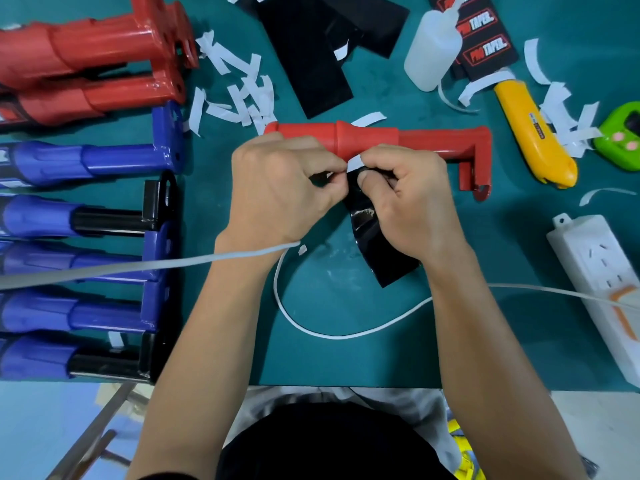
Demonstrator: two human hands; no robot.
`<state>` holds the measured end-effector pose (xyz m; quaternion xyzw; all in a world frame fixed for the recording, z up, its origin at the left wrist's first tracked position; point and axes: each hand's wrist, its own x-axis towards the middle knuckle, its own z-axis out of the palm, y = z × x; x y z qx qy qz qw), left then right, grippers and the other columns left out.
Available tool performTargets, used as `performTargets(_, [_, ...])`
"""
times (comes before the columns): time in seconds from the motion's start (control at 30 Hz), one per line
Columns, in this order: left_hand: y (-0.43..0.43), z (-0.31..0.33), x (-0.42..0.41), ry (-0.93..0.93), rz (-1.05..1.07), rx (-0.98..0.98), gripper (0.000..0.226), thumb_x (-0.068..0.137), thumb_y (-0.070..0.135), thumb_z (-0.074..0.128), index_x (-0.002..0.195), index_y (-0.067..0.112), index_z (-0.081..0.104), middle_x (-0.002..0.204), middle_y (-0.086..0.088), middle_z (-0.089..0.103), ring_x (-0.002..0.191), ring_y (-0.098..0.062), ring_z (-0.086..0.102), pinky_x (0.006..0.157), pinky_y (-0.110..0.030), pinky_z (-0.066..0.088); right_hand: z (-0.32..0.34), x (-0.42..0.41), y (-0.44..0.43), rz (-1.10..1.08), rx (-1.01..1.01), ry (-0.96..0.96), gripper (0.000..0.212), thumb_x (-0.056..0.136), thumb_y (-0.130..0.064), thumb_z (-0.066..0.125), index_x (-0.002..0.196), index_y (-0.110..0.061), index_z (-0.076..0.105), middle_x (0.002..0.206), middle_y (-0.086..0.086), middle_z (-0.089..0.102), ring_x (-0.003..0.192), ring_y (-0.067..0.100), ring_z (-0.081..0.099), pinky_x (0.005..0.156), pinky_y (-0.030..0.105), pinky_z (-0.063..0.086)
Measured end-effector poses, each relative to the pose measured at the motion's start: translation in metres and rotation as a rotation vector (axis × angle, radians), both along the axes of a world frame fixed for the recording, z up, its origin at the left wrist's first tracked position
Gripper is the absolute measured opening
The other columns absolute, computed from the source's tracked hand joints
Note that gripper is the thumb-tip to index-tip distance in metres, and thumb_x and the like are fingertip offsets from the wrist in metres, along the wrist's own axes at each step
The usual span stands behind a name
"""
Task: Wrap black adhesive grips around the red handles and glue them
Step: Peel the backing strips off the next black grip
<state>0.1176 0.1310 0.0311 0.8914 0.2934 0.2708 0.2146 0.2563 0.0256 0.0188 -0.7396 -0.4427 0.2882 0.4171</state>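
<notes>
Broadly, a teal worktop (346,355) fills the view. Blue handles (86,161) lie in a row along its left side, with more red handles (86,60) beyond them. A white power strip (595,282) lies at the right. One red handle (381,140) lies crosswise at the centre, just beyond the hands. The left hand (284,192) and right hand (408,199) meet, both pinching the top of a black grip (377,244). A glue bottle (433,50), a yellow knife (530,133) and white paper strips (242,95) lie scattered at the far side.

Upper end of black grip (381,261) hidden under fingers of left hand (280,192) and right hand (412,202). Red handles (86,57) at 10 o'clock cut by frame edge. Green gadget (621,140) at 3 o'clock likewise.
</notes>
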Motion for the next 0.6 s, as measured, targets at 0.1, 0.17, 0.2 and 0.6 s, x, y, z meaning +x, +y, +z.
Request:
performTargets(0.1, [-0.0001,0.001,0.0006,0.002,-0.006,-0.015,0.011,0.076,0.009,0.075,0.074,0.016,0.082,0.072,0.003,0.075,0.058,-0.032,0.061,0.061,-0.044,0.05,0.0014,0.0009,-0.0004,0.006,0.004,0.016,0.024,0.09,0.001,0.058,0.069,-0.009,0.055,0.064,0.006,0.041,0.061,0.024,0.035,0.055,0.028,0.027])
performTargets(0.17, [-0.0002,0.0018,0.0009,0.003,-0.008,-0.027,0.011,0.076,0.009,0.075,0.073,0.016,0.082,0.072,0.003,0.075,0.058,-0.032,0.06,0.062,-0.044,0.05,0.0022,0.0011,-0.0005,0.015,-0.001,0.024,0.021,0.091,0.001,0.058,0.072,-0.006,0.061,0.064,0.007,0.044,0.061,0.024,0.036,0.056,0.026,0.028])
performTargets(0.2, [-0.0003,0.0023,0.0008,0.004,-0.007,-0.034,0.01,0.075,0.009,0.075,0.073,0.016,0.082,0.072,0.003,0.075,0.058,-0.032,0.06,0.062,-0.044,0.051,0.0026,0.0011,-0.0007,0.017,-0.007,0.026,0.02,0.091,0.001,0.058,0.074,-0.005,0.063,0.064,0.009,0.045,0.061,0.024,0.036,0.056,0.026,0.028])
performTargets(0.6, [0.0,0.0059,-0.0009,0.029,-0.003,-0.087,0.012,0.077,0.012,0.076,0.079,0.02,0.084,0.077,0.007,0.077,0.064,-0.029,0.066,0.067,-0.044,0.052,0.0088,0.0031,-0.0021,0.016,-0.037,0.069,0.019,0.093,-0.002,0.056,0.078,0.002,0.067,0.062,0.022,0.043,0.059,0.032,0.033,0.052,0.033,0.026])
